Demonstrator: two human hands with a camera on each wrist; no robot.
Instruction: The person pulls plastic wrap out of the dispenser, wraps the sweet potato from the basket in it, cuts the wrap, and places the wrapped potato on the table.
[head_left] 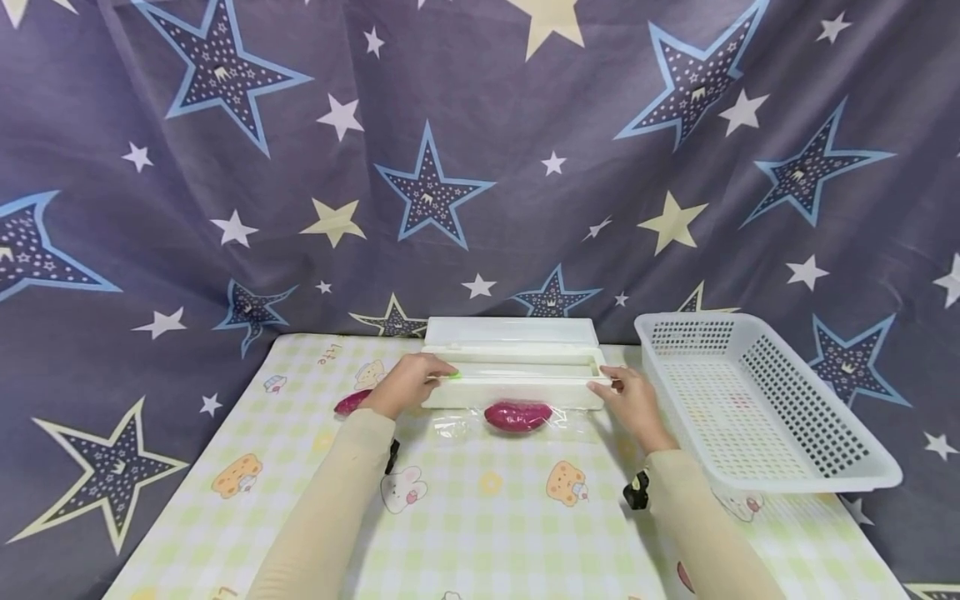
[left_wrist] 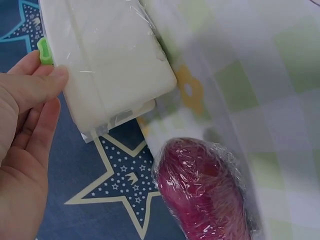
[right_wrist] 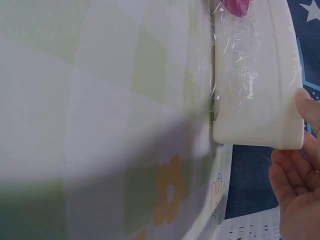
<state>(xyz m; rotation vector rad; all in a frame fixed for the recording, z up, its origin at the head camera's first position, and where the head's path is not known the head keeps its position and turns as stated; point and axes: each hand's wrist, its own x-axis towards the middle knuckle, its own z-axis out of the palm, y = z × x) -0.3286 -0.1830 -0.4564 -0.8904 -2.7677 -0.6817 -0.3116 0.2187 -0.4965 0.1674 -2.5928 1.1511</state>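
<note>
A white cling film dispenser (head_left: 517,393) stands at the table's back with its lid (head_left: 510,330) raised. My left hand (head_left: 406,385) is at its left front edge, pinching the green slide cutter (left_wrist: 45,51), thumb against the box front. My right hand (head_left: 632,404) grips the right end, thumb on the front and fingers at the end wall. Before the box lies a purple-red sweet potato (head_left: 517,416) with clear film (right_wrist: 240,75) spread around it. A second sweet potato (left_wrist: 195,185), wrapped in film, lies left of the box, partly hidden by my left hand in the head view.
At the right stands a white perforated plastic basket (head_left: 813,483), close to my right forearm. A checked cloth (head_left: 487,533) with cartoon prints covers the table. Behind it hangs a dark star-patterned curtain (head_left: 495,275).
</note>
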